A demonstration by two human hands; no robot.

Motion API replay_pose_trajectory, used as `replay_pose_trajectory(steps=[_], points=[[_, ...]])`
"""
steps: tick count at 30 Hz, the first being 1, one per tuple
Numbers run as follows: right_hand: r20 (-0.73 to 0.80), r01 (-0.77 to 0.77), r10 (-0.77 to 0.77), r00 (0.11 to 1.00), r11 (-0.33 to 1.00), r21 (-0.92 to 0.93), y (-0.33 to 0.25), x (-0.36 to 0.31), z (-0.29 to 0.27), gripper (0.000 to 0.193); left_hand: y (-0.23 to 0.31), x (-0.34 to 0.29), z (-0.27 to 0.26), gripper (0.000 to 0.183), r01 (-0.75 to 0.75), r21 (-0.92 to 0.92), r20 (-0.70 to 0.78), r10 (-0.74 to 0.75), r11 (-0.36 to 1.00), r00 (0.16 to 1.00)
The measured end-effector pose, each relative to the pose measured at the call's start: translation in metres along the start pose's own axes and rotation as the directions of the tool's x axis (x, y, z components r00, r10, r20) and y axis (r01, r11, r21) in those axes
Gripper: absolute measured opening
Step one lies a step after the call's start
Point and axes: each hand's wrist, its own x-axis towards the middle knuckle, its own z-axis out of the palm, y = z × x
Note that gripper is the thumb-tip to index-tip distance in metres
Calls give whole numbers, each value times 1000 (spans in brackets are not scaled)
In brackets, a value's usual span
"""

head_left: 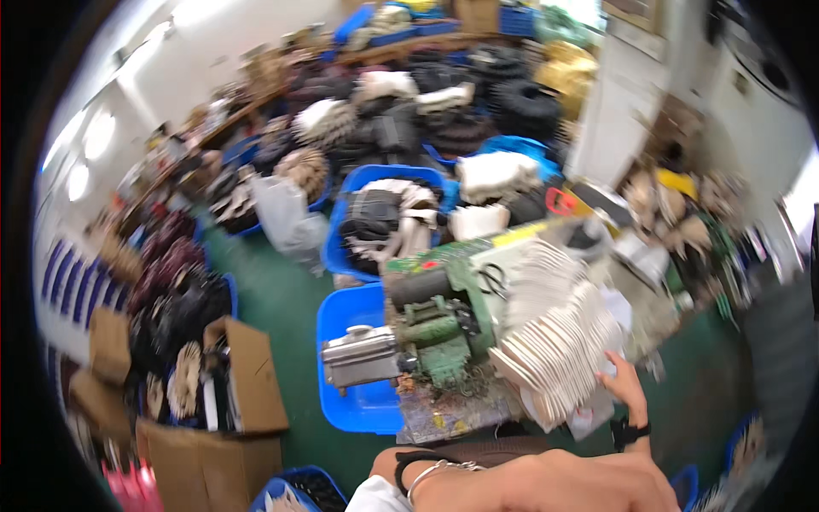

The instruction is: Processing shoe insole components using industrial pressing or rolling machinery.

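My right hand [627,386], with a black watch on the wrist, reaches to the right edge of a stack of thin cream insole-like pieces [546,346]. Its fingers are spread and touch or nearly touch the stack's side. The pieces lie fanned in overlapping rows on a worktable [452,418]. Close to the lower edge, my left hand [554,482] crosses in front of my body, a bracelet and black band at its wrist. Its fingers are out of sight. Left of the stack stands a green machine [439,341] with a shiny metal housing [360,357].
A blue bin [328,384] sits below the metal housing. Behind it, another blue basket [333,247] holds black and white bundles. Black pairs of scissors [492,280] lie by the machine. An open cardboard box [209,465] stands left on the green floor. Heaped bundles line the far wall.
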Motion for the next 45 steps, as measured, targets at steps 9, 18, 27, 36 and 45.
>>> replay_pose_trajectory(steps=[9,18,27,36,45], points=[[185,201,-229,956,967,157,4,87,47,112,-28,32,4,23,-78,504,24,76,860,997],[182,162,-239,954,919,359,-4,92,39,110,-23,34,49,12,15,702,-119,96,712,988],[135,175,-226,965,933,313,3,89,47,109,-33,32,66,8,-196,808,70,240,555,968],[181,84,-143,973,950,299,-6,86,42,111,-28,26,77,9,-153,828,33,225,539,974],[217,25,-90,972,958,285,-5,89,43,113,-26,21,97,11,15,835,-180,248,550,952]])
